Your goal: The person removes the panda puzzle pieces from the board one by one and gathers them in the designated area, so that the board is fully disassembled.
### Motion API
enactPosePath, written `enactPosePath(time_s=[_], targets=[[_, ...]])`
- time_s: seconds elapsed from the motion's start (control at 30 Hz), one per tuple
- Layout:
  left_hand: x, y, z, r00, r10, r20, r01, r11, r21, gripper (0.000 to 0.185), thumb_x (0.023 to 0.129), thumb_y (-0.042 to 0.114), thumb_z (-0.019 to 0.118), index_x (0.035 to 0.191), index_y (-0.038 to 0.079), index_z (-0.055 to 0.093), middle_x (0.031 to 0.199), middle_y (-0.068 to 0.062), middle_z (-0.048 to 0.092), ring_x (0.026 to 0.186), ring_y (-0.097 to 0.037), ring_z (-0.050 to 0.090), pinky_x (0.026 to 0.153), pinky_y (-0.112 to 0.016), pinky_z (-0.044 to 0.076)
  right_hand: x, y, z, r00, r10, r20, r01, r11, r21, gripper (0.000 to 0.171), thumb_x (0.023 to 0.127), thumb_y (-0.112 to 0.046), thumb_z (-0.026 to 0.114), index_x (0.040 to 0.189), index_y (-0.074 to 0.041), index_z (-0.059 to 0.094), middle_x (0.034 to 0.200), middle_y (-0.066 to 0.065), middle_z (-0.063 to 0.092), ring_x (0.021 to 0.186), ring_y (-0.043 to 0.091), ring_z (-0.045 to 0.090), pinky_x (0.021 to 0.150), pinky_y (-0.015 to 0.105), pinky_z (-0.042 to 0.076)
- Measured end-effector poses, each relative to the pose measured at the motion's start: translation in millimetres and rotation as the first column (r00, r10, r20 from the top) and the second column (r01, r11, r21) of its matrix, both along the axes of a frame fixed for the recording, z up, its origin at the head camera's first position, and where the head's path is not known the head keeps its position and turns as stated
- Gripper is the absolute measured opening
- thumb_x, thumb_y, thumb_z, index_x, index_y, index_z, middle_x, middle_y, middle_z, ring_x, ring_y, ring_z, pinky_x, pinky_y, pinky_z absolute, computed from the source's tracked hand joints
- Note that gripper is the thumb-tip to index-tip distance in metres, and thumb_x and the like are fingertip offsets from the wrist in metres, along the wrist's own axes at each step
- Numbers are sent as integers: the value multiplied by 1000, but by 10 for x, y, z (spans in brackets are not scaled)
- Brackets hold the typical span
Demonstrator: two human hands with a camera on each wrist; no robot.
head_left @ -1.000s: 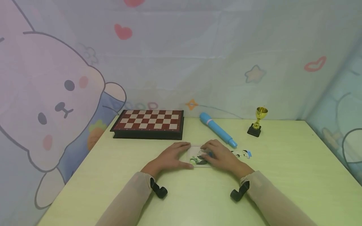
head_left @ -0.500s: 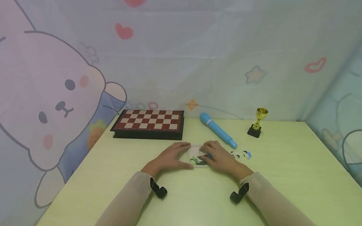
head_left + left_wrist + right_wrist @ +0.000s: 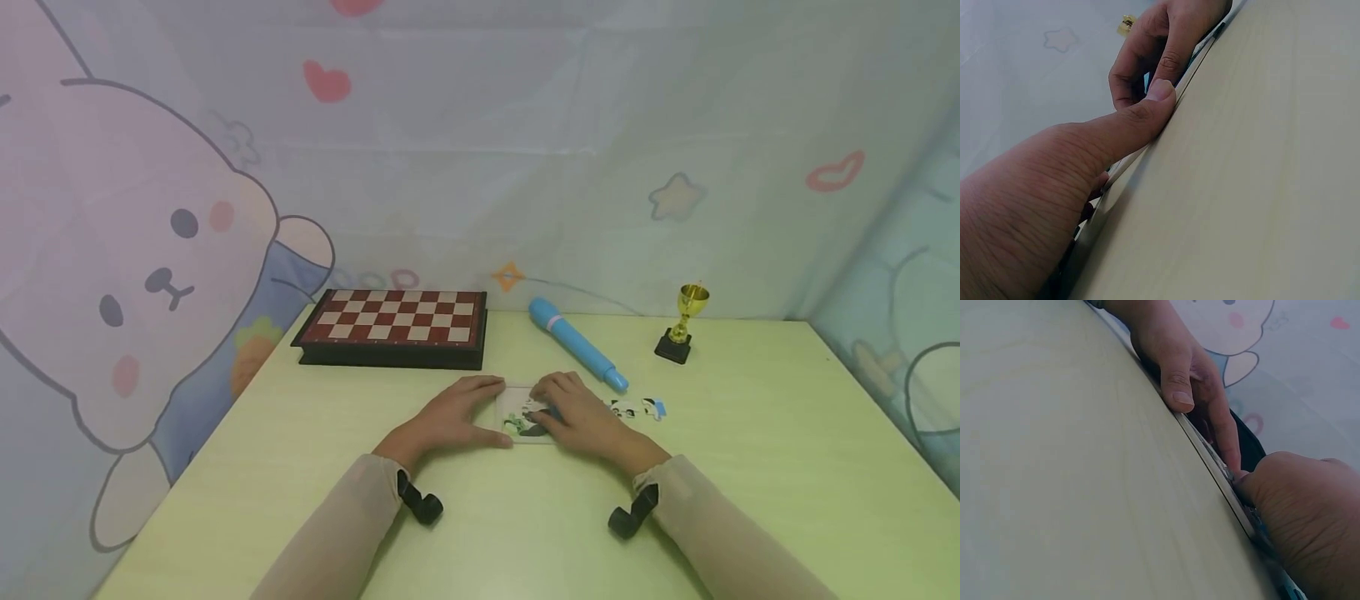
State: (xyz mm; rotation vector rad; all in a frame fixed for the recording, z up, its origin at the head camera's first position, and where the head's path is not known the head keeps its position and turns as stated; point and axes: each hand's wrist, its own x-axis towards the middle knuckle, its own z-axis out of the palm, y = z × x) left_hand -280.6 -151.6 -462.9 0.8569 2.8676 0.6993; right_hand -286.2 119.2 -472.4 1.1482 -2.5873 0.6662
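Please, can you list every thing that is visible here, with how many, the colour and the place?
table: one, pale green, under everything
chessboard: one, red and cream, far left
tube: one, light blue, far middle
trophy: one, gold on black base, far right
puzzle tray: one, white with picture, between the hands
loose puzzle pieces: a few, white and blue, right of tray
left hand: holds the tray's left edge
right hand: rests on the tray
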Motion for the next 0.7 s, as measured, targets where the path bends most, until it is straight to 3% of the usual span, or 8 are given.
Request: enactPosePath(time_s=[0.27, 0.7], targets=[[7, 1, 13, 1000, -8, 4, 8, 1000, 7, 102, 75, 79, 67, 155, 23, 42, 159, 9, 35, 147, -16, 28, 118, -42, 29, 14, -8, 26, 998, -10, 56, 13, 998, -54, 30, 98, -26, 67, 121, -9, 61, 119, 3, 63, 118, 23, 51, 101, 42, 46], [8, -1, 5, 1000, -8, -1, 8, 1000, 7, 101, 74, 80, 67, 155, 24, 42, 159, 10, 35, 148, -16, 27, 117, -43, 29, -2, -2, -2, 998, -19, 55, 22, 998, -62, 39, 97, -29, 69, 130, -10, 61, 117, 1, 66, 115, 20, 53, 98, 41, 48]])
